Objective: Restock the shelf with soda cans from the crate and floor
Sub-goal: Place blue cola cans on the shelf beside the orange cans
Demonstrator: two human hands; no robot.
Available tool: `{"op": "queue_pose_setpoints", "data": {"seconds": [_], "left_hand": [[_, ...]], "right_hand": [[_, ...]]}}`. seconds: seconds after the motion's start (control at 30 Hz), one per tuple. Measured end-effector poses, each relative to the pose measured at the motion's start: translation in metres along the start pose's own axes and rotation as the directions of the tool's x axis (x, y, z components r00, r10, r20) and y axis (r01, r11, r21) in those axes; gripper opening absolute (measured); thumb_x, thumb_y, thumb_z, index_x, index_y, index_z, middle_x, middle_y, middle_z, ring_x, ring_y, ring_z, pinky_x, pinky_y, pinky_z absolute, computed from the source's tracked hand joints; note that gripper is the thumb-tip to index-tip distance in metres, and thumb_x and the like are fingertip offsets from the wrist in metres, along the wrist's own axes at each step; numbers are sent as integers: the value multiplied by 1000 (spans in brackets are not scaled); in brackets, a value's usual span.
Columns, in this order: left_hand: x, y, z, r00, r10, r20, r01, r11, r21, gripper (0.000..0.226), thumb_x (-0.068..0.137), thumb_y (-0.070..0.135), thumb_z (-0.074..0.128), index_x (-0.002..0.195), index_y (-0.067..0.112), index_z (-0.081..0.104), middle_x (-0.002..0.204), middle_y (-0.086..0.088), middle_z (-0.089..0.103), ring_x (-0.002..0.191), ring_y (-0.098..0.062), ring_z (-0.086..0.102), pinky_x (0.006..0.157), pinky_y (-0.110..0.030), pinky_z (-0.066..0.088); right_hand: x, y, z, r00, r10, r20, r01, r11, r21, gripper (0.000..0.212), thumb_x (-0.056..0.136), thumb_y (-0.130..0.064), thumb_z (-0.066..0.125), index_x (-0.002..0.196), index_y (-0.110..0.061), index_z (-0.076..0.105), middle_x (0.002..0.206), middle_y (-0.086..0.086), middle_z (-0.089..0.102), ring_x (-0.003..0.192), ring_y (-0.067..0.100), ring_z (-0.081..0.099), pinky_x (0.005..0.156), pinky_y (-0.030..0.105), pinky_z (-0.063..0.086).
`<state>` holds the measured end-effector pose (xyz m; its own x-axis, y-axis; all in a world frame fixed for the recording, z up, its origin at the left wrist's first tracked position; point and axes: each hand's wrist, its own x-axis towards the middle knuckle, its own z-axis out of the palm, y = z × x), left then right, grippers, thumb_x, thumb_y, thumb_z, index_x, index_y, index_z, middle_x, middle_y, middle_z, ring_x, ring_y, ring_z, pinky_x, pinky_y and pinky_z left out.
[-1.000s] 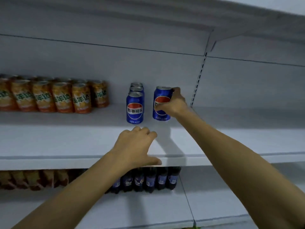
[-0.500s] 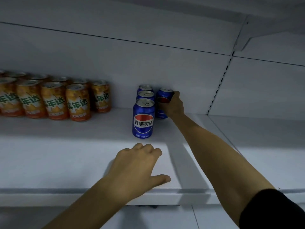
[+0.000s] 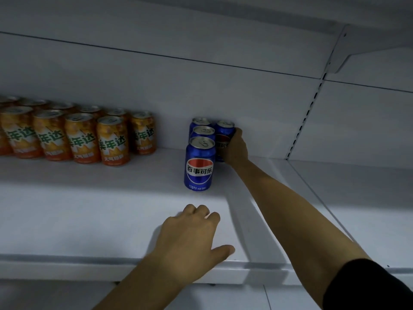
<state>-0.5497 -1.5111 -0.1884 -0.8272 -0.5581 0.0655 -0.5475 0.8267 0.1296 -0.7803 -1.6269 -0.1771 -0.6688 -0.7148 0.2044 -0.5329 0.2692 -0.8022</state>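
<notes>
Restock partly done, by my reading. Shelf (image 3: 89,209) holds two groups, with bare board in front and to the right. Blue cans (image 3: 199,164): four counted, three upright in a file front to back. The fourth can (image 3: 224,133) stands just right of the file's rear, close to the back wall (image 3: 279,104). Right hand (image 3: 234,148) is wrapped round this can; whether its base sits on the shelf is hidden. Left hand (image 3: 190,238) rests on the shelf's front part, fingers loosely bent, holding nothing. Orange cans (image 3: 112,142): at least ten, in two rows running off the left edge. Crate and floor are out of view, so remaining stock is unknown.
</notes>
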Motion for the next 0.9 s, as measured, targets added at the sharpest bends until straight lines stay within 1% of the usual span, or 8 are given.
{"op": "queue_pose_setpoints", "data": {"seconds": [0.17,0.23,0.33,0.4,0.47,0.67,0.8,0.9], "left_hand": [[-4,2,2,1000,-11,-2,11,1000,9,60,90,64,37,138,27,40,140,8,42,126,-14,38,95,-32,42],[-5,3,2,1000,-28,8,27,999,27,61,90,64,37,137,25,42,139,6,43,126,-16,39,95,-34,42],[-8,6,6,999,-53,-8,53,994,98,60,92,63,34,134,23,45,135,1,47,123,-19,42,92,-36,44],[-15,10,6,996,-78,-34,82,988,129,57,93,62,34,130,22,48,131,-2,50,119,-22,44,86,-36,44],[-28,17,4,992,-104,-70,112,984,138,54,93,60,36,128,20,49,130,-3,51,118,-23,46,83,-37,43],[-117,39,-1,969,-145,-201,186,960,209,56,93,59,39,134,22,45,132,-2,51,121,-23,46,89,-39,46],[-207,23,4,952,-262,-160,298,912,283,57,94,58,37,137,21,40,134,-3,48,122,-23,45,85,-37,44],[-280,-6,13,893,-431,-131,450,857,251,54,94,57,38,133,20,41,131,-5,49,119,-24,46,82,-37,46]], "right_hand": [[-18,2,-21,999,26,42,-20,988,-151,98,75,-34,80,147,-8,18,140,18,44,124,35,49,97,41,43],[-38,1,-42,991,60,116,-29,966,-257,99,74,-36,80,147,-7,19,142,18,42,127,34,46,99,41,44],[-88,-2,-78,956,120,269,55,825,-563,87,77,-35,76,144,-10,26,139,15,44,124,32,47,99,43,46],[-128,-5,-98,947,87,310,142,752,-643,77,80,-36,72,140,-10,32,136,14,48,120,32,50,98,43,46],[-170,-9,-117,947,26,321,208,713,-670,71,83,-37,69,139,-11,35,136,13,49,120,31,50,97,43,46],[-287,-30,-142,898,-166,408,423,579,-697,64,86,-39,65,138,-13,38,134,12,52,119,31,51,97,41,44],[-354,-57,-105,778,-276,565,624,442,-644,67,86,-36,65,140,-13,33,137,13,47,124,33,43,99,43,36],[-403,-79,-57,640,-317,700,762,376,-527,62,86,-37,65,135,-12,37,132,14,48,121,33,43,97,44,36]]}}
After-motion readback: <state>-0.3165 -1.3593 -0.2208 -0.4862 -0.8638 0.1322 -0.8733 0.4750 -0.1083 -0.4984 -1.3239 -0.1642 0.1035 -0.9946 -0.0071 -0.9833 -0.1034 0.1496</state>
